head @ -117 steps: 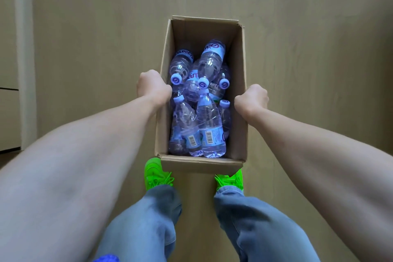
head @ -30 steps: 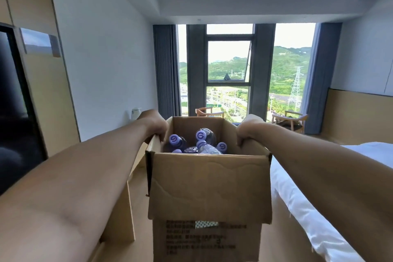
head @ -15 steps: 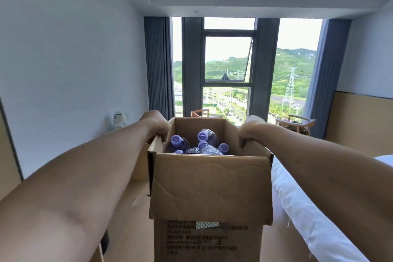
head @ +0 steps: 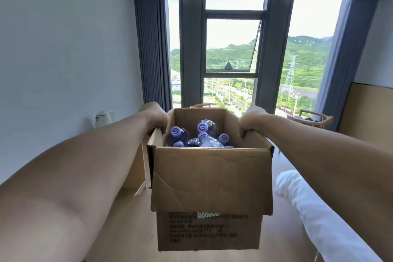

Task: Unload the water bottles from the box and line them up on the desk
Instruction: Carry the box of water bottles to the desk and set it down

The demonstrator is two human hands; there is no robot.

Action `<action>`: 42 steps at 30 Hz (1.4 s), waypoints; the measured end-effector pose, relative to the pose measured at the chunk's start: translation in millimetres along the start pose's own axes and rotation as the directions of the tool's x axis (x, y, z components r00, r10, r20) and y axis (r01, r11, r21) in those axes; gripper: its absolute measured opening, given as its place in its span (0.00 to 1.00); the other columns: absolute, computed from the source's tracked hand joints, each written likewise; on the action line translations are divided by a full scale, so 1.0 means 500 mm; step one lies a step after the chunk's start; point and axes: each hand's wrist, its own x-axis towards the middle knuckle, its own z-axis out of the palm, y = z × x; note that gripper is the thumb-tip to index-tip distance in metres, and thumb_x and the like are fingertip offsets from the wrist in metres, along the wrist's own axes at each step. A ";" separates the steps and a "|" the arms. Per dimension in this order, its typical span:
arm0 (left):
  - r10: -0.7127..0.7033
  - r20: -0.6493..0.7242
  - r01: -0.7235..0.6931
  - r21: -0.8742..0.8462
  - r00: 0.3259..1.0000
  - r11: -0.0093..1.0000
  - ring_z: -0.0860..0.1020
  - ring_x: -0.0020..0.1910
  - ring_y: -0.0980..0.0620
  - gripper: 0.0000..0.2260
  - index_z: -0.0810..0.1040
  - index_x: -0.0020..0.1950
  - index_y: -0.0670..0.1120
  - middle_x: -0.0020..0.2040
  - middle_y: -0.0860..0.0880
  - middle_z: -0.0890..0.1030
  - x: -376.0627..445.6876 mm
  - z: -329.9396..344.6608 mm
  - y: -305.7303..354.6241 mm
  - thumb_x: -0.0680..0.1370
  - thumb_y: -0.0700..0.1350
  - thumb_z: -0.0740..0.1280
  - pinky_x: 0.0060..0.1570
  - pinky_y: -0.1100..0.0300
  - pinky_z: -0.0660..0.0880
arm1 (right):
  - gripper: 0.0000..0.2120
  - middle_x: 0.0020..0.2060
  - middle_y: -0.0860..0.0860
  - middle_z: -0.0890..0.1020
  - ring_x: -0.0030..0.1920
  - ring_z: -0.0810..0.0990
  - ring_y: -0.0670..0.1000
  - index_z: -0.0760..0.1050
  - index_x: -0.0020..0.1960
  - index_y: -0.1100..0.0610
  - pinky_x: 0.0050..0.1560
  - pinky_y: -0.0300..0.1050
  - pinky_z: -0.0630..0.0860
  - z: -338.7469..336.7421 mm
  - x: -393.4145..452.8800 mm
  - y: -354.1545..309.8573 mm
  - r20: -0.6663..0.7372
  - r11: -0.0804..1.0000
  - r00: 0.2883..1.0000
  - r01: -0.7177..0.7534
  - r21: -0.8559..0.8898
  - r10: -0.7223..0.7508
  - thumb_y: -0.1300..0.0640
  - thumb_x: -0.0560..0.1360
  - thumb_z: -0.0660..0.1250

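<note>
I hold an open brown cardboard box (head: 210, 178) up in the air in front of me. My left hand (head: 156, 116) grips its left wall and my right hand (head: 251, 120) grips its right wall. Inside lie several clear water bottles (head: 204, 136) with purple caps; only their tops show over the near flap. A wooden desk (head: 136, 168) stands low against the left wall, mostly hidden behind my left arm and the box.
A white kettle (head: 104, 118) stands on the desk at the left wall. A bed with white sheets (head: 319, 212) fills the lower right. Wooden chairs (head: 312, 120) stand by the tall window ahead. Wooden floor runs between desk and bed.
The box was lifted off the floor and carried forward into the room. Over the last second the window has come closer and the left-hand cabinet has left view.
</note>
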 end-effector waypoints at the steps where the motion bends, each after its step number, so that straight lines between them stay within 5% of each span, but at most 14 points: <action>1: -0.005 -0.006 0.005 -0.003 1.000 1.000 0.79 0.27 0.50 0.11 0.80 0.32 0.43 0.32 0.46 0.81 0.042 0.009 0.005 0.56 0.40 0.80 0.21 0.66 0.68 | 0.14 0.29 0.56 0.80 0.25 0.79 0.54 0.77 0.34 0.60 0.16 0.37 0.70 0.009 0.045 -0.011 0.006 1.000 1.000 0.007 -0.003 -0.007 0.62 0.56 0.81; 11: -0.098 -0.037 0.096 -0.043 0.995 0.994 0.75 0.16 0.51 0.11 0.79 0.30 0.41 0.27 0.44 0.79 0.477 0.117 0.036 0.55 0.36 0.80 0.13 0.66 0.67 | 0.12 0.33 0.55 0.80 0.30 0.79 0.54 0.77 0.35 0.59 0.24 0.40 0.72 0.092 0.493 -0.138 0.064 0.994 0.995 0.080 -0.068 -0.076 0.61 0.59 0.80; 28: -0.123 0.001 0.122 -0.080 0.992 0.989 0.80 0.27 0.46 0.08 0.79 0.33 0.39 0.31 0.42 0.81 1.182 0.231 -0.067 0.60 0.34 0.77 0.21 0.63 0.71 | 0.14 0.30 0.55 0.80 0.27 0.79 0.54 0.77 0.37 0.60 0.21 0.36 0.70 0.389 1.128 -0.423 0.071 0.999 0.997 0.034 -0.023 -0.033 0.61 0.58 0.81; 35: -0.152 0.036 0.154 -0.062 0.988 0.986 0.81 0.29 0.45 0.08 0.80 0.36 0.38 0.33 0.41 0.81 1.407 0.303 -0.130 0.60 0.33 0.76 0.27 0.58 0.78 | 0.09 0.32 0.59 0.82 0.25 0.81 0.58 0.78 0.38 0.63 0.20 0.47 0.77 0.555 1.346 -0.491 0.111 0.998 0.994 -0.017 0.061 0.011 0.67 0.62 0.76; 42: -0.277 0.060 0.281 -0.080 0.959 0.956 0.78 0.24 0.46 0.06 0.79 0.32 0.38 0.29 0.41 0.80 1.556 0.439 -0.230 0.59 0.32 0.73 0.18 0.63 0.70 | 0.10 0.32 0.57 0.81 0.27 0.81 0.56 0.77 0.37 0.61 0.21 0.45 0.78 0.726 1.520 -0.526 0.205 0.999 0.979 0.020 -0.034 -0.013 0.66 0.62 0.78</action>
